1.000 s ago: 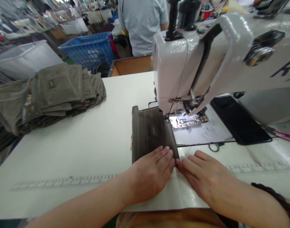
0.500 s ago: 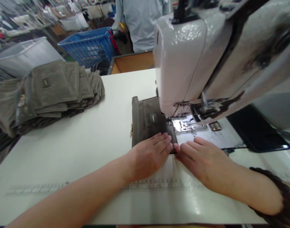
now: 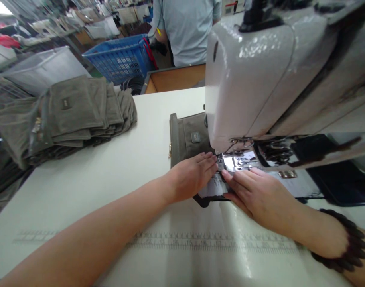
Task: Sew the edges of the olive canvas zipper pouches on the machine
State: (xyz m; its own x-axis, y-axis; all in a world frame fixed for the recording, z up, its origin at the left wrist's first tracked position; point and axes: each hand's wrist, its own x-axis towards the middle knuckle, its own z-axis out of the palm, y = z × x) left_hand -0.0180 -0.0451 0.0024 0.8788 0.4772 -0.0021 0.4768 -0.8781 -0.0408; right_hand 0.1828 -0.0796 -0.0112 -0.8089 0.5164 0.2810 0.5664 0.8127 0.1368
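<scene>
A grey-green fabric pouch (image 3: 186, 137) with a small dark label lies flat on the white table (image 3: 110, 175), its right side under the head of a white sewing machine (image 3: 260, 75). My left hand (image 3: 191, 175) lies flat on the pouch's near edge, fingers stretched out toward the needle area. My right hand (image 3: 254, 195) lies flat beside it, fingertips touching the pouch's near right corner by the metal presser foot (image 3: 227, 157). A dark bead bracelet (image 3: 344, 247) circles my right wrist.
A pile of similar grey-green pouches (image 3: 65, 115) sits at the table's left. Behind it stand a clear bin (image 3: 41, 67) and a blue basket (image 3: 122, 59). A person in a light blue shirt (image 3: 188, 28) stands beyond the table. A black tray (image 3: 340, 183) lies right.
The pouch has slid away from me, further under the machine head, with both hands following it forward. My head has moved closer to the machine.
</scene>
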